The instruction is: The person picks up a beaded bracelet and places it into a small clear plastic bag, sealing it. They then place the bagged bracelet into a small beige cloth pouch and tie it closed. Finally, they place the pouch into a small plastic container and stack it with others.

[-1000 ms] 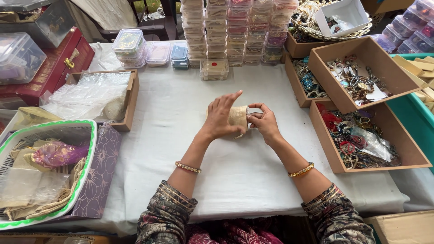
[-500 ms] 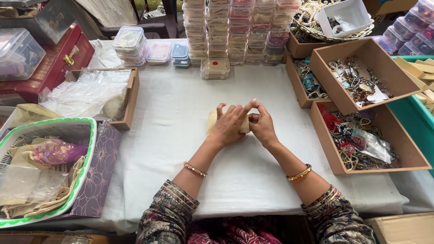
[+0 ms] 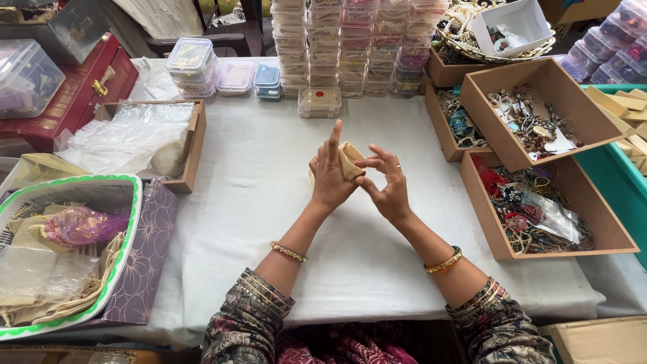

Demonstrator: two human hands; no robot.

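Observation:
A small beige cloth pouch [image 3: 351, 160] is held above the white tablecloth [image 3: 256, 202] at the table's middle. My left hand [image 3: 330, 176] grips it from the left, index finger pointing up. My right hand [image 3: 385, 182] touches the pouch's right side with thumb and fingertips, the other fingers spread. Both wrists wear gold bangles.
Stacks of small clear plastic boxes [image 3: 350, 47] line the far edge. Brown cardboard trays of jewellery [image 3: 532, 128] stand at the right. At the left are a cardboard tray of plastic bags [image 3: 135, 138], a green-rimmed basket of cloth pouches [image 3: 60, 249] and a red case [image 3: 74, 94].
Both hands have lifted and opened over the pouch; my left index finger now points up and my right fingers have spread, where before they were closed together around it.

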